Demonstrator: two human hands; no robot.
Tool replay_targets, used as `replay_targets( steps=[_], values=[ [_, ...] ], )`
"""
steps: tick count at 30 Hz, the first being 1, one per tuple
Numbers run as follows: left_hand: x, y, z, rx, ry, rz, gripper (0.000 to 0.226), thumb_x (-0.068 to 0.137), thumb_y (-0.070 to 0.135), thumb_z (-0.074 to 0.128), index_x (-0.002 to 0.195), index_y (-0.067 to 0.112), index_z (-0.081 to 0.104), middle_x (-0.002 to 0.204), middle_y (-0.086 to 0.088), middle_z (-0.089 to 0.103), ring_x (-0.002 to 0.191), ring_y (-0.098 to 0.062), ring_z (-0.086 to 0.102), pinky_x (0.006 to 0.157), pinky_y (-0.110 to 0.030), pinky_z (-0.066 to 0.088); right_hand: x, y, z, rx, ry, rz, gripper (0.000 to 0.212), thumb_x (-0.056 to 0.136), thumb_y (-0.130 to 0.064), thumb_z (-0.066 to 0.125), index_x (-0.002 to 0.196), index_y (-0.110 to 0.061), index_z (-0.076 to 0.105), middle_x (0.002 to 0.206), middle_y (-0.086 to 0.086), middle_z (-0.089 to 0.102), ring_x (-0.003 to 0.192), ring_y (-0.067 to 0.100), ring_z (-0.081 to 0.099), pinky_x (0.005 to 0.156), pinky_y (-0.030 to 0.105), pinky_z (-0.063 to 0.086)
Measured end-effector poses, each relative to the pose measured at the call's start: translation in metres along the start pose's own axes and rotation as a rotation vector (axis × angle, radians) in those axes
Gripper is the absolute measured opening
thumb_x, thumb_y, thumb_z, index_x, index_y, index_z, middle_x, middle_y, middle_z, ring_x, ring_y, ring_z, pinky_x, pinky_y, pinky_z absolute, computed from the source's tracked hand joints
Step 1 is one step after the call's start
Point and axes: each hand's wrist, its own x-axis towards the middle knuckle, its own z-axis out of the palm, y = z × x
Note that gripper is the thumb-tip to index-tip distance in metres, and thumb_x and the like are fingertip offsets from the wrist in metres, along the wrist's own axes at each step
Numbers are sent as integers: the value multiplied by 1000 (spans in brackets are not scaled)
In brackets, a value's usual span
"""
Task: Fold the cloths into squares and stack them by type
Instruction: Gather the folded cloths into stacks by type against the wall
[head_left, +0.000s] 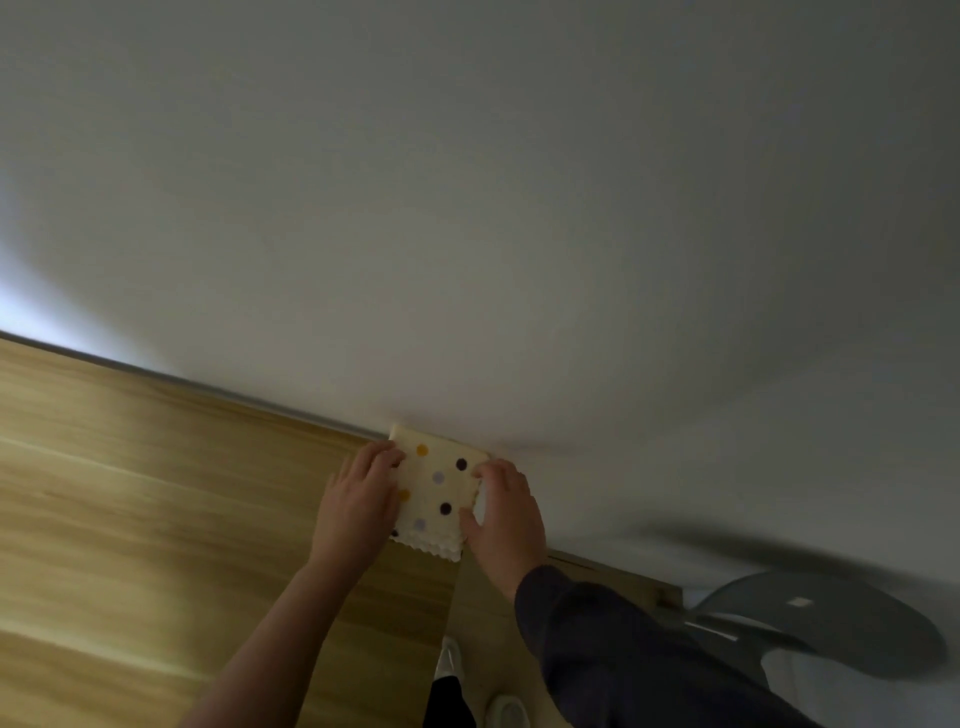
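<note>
A cream cloth with coloured dots (435, 488) lies folded into a square at the far edge of the wooden table (156, 519), against the wall. Scalloped edges of several layers show at its near side. My left hand (358, 504) rests on the cloth's left side, fingers fairly straight. On the right edge, my right hand (506, 514) has its fingers curled over the cloth. The view is tilted and blurred.
A pale grey wall (519, 208) fills the upper view behind the table. A grey chair-like shape (831, 629) stands at the lower right beyond the table's end. Shoes (501, 712) and floor show below, near the table's right edge.
</note>
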Motion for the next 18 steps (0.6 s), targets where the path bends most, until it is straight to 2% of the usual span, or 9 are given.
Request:
replay_targets(
  steps=[2,4,6,10,13,18],
  values=[
    [-4,-8,4,66,-117,80,47,89,26,38,132,13,52,139,-5,49,126,-24,48,95,-41,45,-1,-1,2,-152,-116,-110,56,92,-28,56,143,-23,31,154,-5,20,139,16,22,107,36,35],
    [-3,-9,7,109,-209,78,52,94,27,32,143,16,39,151,-3,35,139,-21,33,107,-41,35,3,-4,6,-232,-190,-103,58,95,-31,52,146,-25,26,158,-6,7,142,19,15,107,39,33],
    [-1,-7,9,127,-299,35,52,98,23,36,149,20,26,157,1,20,145,-18,17,114,-40,24,7,-7,9,-246,-233,-61,55,95,-32,51,145,-27,26,158,-8,4,141,21,18,103,42,37],
    [4,5,5,164,-345,-19,54,100,21,36,151,22,20,159,4,12,147,-18,9,115,-39,20,12,-8,7,-215,-281,-36,52,95,-29,51,143,-30,29,158,-9,6,135,24,27,99,43,41],
    [-2,15,-2,95,-293,-75,53,98,17,40,149,19,28,158,0,18,146,-20,12,115,-41,23,5,-1,1,-169,-275,-56,57,96,-31,50,147,-27,25,159,-10,4,138,22,24,102,41,40],
    [-41,37,-9,-58,-106,-118,41,88,7,56,128,14,55,143,-5,44,139,-24,32,107,-49,37,-37,20,-19,-16,-224,-58,59,96,-32,53,147,-27,25,159,-9,8,142,14,19,110,35,35]
  ],
)
